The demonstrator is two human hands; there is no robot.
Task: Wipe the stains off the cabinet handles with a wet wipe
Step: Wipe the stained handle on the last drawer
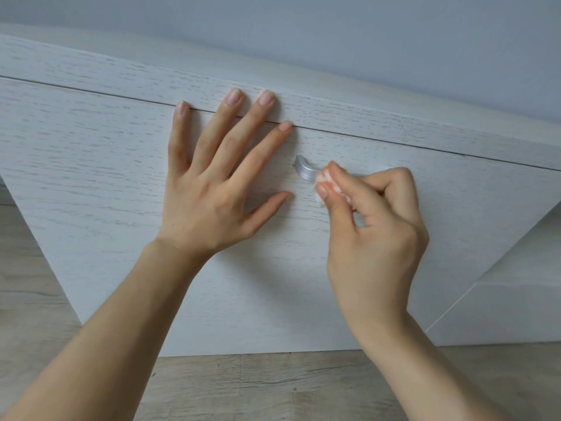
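From the head view, your left hand (212, 183) lies flat on the white cabinet front (91, 153), fingers spread, the tips at the seam above. Your right hand (376, 226) pinches a small wet wipe (321, 189) between thumb and fingers, pressed on the silver handle (303, 170), just right of your left thumb.

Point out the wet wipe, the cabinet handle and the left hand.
wet wipe (321, 184): head view, the bunched white part between the fingertips.
cabinet handle (304, 170): head view, its exposed silver left end.
left hand (209, 189): head view, the back of the hand.
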